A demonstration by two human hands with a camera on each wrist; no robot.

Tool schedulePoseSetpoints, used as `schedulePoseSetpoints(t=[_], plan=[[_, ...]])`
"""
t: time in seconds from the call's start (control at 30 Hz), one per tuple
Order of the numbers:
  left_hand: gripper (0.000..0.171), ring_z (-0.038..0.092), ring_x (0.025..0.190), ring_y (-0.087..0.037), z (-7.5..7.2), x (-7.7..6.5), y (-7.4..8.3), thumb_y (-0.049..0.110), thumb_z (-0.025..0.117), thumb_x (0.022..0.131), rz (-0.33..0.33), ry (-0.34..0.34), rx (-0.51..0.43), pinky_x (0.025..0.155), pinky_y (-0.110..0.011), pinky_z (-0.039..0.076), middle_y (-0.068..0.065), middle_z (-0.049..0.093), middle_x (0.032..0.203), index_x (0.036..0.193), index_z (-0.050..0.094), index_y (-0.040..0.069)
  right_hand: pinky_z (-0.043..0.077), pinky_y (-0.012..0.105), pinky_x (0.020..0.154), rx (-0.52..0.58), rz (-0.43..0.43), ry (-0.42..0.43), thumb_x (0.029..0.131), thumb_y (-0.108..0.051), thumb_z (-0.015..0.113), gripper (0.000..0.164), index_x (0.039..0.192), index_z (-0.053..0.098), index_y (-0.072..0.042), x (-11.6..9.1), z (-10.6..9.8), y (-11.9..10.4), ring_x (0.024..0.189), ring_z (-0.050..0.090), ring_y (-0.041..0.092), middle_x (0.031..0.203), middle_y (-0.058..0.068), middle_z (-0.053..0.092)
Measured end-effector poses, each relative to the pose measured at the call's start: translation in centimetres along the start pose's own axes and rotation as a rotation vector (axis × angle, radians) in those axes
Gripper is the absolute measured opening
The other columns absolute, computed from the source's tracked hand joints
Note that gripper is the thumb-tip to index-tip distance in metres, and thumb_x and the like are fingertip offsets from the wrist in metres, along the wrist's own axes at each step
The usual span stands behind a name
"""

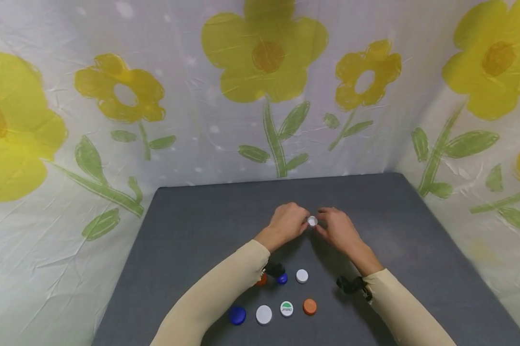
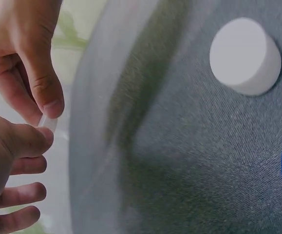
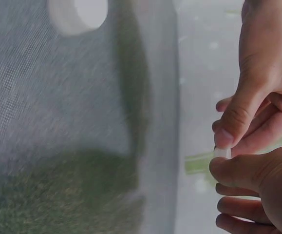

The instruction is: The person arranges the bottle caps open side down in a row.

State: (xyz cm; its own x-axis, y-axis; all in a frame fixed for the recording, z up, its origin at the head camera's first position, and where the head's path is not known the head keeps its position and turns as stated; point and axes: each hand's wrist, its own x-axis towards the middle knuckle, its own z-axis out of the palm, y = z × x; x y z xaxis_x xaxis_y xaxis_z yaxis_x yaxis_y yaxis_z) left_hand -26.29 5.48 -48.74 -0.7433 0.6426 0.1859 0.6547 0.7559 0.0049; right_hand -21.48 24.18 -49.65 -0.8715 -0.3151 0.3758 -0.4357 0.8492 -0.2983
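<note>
Above the far half of the table, both hands meet at a small white cap (image 1: 312,221), its hollow side facing the head camera. My left hand (image 1: 287,221) pinches it from the left, and my right hand (image 1: 340,231) pinches it from the right. In the left wrist view, the cap (image 2: 48,124) looks translucent between the two thumbs. The right wrist view shows only a sliver of the cap (image 3: 222,152), as thumbs and fingers cover the rest. The other fingers of the left hand (image 2: 9,161) are spread loosely.
On the grey table (image 1: 208,216), nearer the body, lie a white cap (image 1: 302,276), a small blue cap (image 1: 282,278) and a partly hidden orange cap (image 1: 262,279). Closer still are a blue cap (image 1: 237,315), a white cap (image 1: 264,315), a green-marked cap (image 1: 287,308) and an orange cap (image 1: 309,306).
</note>
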Motion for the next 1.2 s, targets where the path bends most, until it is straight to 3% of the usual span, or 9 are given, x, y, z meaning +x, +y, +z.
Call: schedulePoseSetpoints(t=[0.43,0.73,1.0,1.2], plan=[[0.016,0.075,0.086,-0.018,-4.7,-3.2,0.1,0.036,0.078,0.102,0.048,0.078,0.018,0.071,-0.037,0.06,0.008,0.083,0.097,0.112,0.086,0.026,0.055,0.064,0.107,0.036,-0.013,0.034,0.09,-0.012,0.089,0.03,0.116,0.082,0.002,-0.9,-3.2,-3.5,0.128,0.069,0.047,0.135,0.024,0.074],[0.021,0.075,0.093,-0.018,-6.6,-7.2,-0.3,0.034,0.081,0.1,0.069,0.193,-0.023,0.08,-0.037,0.062,0.007,0.084,0.111,0.118,0.085,0.022,0.051,0.063,0.113,0.093,-0.064,0.078,0.089,-0.012,0.092,0.031,0.116,0.083,-0.001,-1.7,-4.0,-6.5,0.128,0.07,0.045,0.135,0.021,0.074],[0.022,0.075,0.093,-0.019,-7.3,-10.3,-1.0,0.028,0.088,0.094,0.073,0.303,-0.127,0.079,-0.037,0.062,0.003,0.085,0.107,0.113,0.086,0.018,0.052,0.061,0.112,0.138,-0.126,0.111,0.088,-0.013,0.093,0.034,0.118,0.083,-0.002,-2.1,-4.0,-8.6,0.129,0.07,0.045,0.134,0.02,0.075],[0.022,0.074,0.092,-0.019,-7.2,-12.0,-1.4,0.026,0.09,0.092,0.056,0.335,-0.184,0.079,-0.037,0.063,0.002,0.085,0.106,0.112,0.086,0.017,0.053,0.061,0.111,0.172,-0.149,0.118,0.087,-0.013,0.094,0.035,0.119,0.083,-0.003,-2.3,-3.2,-9.5,0.129,0.07,0.045,0.134,0.018,0.076]])
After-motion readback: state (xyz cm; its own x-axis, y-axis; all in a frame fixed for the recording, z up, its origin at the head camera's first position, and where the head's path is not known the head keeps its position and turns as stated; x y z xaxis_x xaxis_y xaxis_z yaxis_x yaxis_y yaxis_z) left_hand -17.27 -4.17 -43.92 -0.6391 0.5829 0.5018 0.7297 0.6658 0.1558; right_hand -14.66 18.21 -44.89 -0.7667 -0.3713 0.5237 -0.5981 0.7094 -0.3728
